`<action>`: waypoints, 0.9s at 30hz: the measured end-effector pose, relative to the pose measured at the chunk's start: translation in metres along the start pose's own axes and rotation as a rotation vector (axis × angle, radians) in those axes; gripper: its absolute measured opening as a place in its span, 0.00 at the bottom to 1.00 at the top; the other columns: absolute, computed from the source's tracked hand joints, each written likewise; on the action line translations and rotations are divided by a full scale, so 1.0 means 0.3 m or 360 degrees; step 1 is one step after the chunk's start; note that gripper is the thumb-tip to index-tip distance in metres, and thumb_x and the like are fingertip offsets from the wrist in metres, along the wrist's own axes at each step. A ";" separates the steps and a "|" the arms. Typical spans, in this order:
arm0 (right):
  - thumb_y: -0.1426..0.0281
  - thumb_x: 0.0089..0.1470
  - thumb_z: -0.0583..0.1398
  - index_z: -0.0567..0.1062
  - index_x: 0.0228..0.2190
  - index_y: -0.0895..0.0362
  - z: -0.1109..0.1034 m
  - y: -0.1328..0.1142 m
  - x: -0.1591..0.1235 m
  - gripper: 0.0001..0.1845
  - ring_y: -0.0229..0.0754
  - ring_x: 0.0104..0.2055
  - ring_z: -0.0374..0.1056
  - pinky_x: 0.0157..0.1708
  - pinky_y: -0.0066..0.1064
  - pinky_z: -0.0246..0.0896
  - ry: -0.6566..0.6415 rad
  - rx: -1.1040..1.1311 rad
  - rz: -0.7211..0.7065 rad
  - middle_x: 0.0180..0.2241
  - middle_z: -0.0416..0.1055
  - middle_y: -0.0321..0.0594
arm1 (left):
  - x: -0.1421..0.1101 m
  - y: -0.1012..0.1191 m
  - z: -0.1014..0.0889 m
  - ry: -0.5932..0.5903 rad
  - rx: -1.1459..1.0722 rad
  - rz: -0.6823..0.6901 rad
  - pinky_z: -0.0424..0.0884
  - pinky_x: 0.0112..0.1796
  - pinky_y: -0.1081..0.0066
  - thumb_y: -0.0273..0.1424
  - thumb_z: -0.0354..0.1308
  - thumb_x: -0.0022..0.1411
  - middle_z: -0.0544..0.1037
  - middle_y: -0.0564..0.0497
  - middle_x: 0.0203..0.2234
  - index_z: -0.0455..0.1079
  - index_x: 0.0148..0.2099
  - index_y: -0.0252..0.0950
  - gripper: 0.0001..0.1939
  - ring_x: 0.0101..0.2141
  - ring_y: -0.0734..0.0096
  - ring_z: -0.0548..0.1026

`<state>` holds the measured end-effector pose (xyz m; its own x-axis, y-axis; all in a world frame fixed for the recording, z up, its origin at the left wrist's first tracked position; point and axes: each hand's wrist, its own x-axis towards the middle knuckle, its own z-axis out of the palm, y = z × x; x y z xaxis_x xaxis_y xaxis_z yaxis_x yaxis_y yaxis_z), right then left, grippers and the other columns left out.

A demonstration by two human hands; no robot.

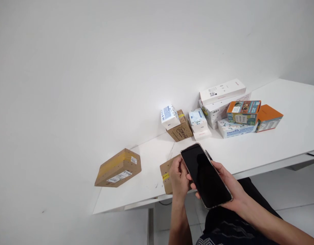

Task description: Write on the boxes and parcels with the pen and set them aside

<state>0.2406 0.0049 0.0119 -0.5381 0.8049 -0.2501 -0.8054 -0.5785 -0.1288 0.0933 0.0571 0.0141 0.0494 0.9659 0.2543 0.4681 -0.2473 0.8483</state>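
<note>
A dark-screened phone (206, 178) lies in the right hand (231, 187), whose fingers wrap behind it and curl round its left edge, clasping it over the near side of a white table (264, 146). The left hand (179, 175) sits at the phone's left edge, fingers bent inward; whether they pinch it I cannot tell. Left of the phone, partly hidden by that hand, lies a yellow-taped carton (168, 185). Beyond the phone, a blue-and-white pack (169, 115) rests on a printed brown box (181, 132), beside a patterned pack (198, 118) on a small white box (202, 134). Farther right of the phone are two stacked white boxes (223, 92), a multicoloured box (244, 112) and an orange-topped box (269, 116). Well left of the phone stands a long carton (116, 168)
</note>
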 end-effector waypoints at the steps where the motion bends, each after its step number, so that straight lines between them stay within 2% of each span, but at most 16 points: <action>1: 0.57 0.58 0.54 0.79 0.39 0.60 -0.002 0.001 0.002 0.22 0.51 0.37 0.76 0.39 0.45 0.69 -0.0008 0.0002 -0.0002 0.37 0.80 0.49 | 0.000 -0.001 0.001 0.0001 0.0000 0.0003 0.70 0.40 0.68 0.37 0.45 0.69 0.78 0.50 0.37 0.71 0.45 0.40 0.14 0.39 0.69 0.75; 17: 0.57 0.59 0.52 0.80 0.35 0.60 0.003 -0.004 0.009 0.23 0.50 0.32 0.76 0.34 0.42 0.70 -0.0035 -0.0007 -0.0033 0.35 0.80 0.48 | -0.004 0.003 0.002 -0.0019 0.0037 0.0005 0.71 0.39 0.68 0.39 0.44 0.69 0.77 0.51 0.35 0.71 0.44 0.40 0.15 0.37 0.69 0.75; 23: 0.56 0.60 0.51 0.77 0.43 0.60 -0.001 -0.009 0.020 0.24 0.50 0.37 0.76 0.37 0.42 0.69 -0.0188 0.0048 0.0013 0.38 0.79 0.50 | -0.004 0.013 0.002 -0.0048 0.0032 0.0025 0.70 0.39 0.68 0.38 0.45 0.69 0.77 0.50 0.35 0.71 0.43 0.39 0.15 0.37 0.69 0.74; 27: 0.57 0.60 0.51 0.77 0.45 0.60 -0.005 -0.009 0.021 0.24 0.50 0.38 0.76 0.39 0.43 0.68 -0.0180 0.0061 0.0005 0.39 0.79 0.51 | -0.004 0.008 0.003 -0.0043 0.0059 0.0042 0.71 0.38 0.69 0.38 0.44 0.69 0.77 0.50 0.36 0.71 0.44 0.40 0.15 0.38 0.68 0.75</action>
<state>0.2396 0.0112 0.0093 -0.5638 0.8139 -0.1401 -0.8112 -0.5776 -0.0909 0.0952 0.0554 0.0153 0.0858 0.9609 0.2631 0.4989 -0.2700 0.8235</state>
